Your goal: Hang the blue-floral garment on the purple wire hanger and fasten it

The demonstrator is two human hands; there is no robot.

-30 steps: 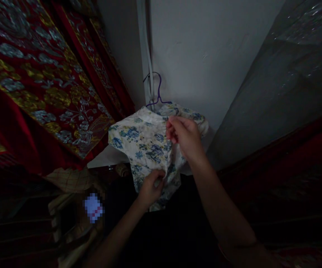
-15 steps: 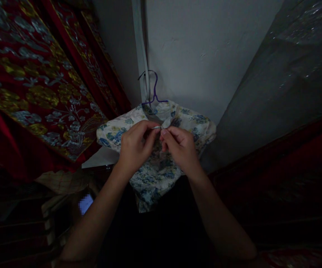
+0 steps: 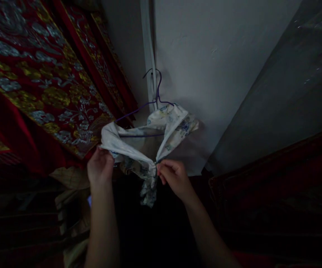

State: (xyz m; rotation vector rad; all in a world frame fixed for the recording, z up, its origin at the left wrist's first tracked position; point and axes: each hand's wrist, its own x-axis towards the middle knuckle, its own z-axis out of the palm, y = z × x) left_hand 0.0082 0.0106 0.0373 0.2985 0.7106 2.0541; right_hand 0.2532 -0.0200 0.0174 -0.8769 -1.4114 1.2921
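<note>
A small white garment with blue flowers point(image 3: 138, 147) hangs on a purple wire hanger point(image 3: 157, 89), hooked on a white strip on the wall. The garment is pulled open, so its pale inside and the hanger's lower bar show. My left hand point(image 3: 100, 167) is closed on the garment's left edge, which has slipped off the hanger's left arm. My right hand point(image 3: 172, 175) pinches the fabric at the middle, just below the opening. The garment's lower end dangles between my two hands.
Red cloths with gold and silver embroidery point(image 3: 38, 74) hang close on the left. A grey plastic-covered sheet point(image 3: 283, 93) slants down on the right above a dark red surface point(image 3: 275, 193). A white wall point(image 3: 205, 56) is behind. Beige fabric point(image 3: 71, 178) lies at lower left.
My hands, together at the collar half a second ago, have parted: the left went left and down with the edge, the right went down. The garment has opened and come off the hanger's left arm.
</note>
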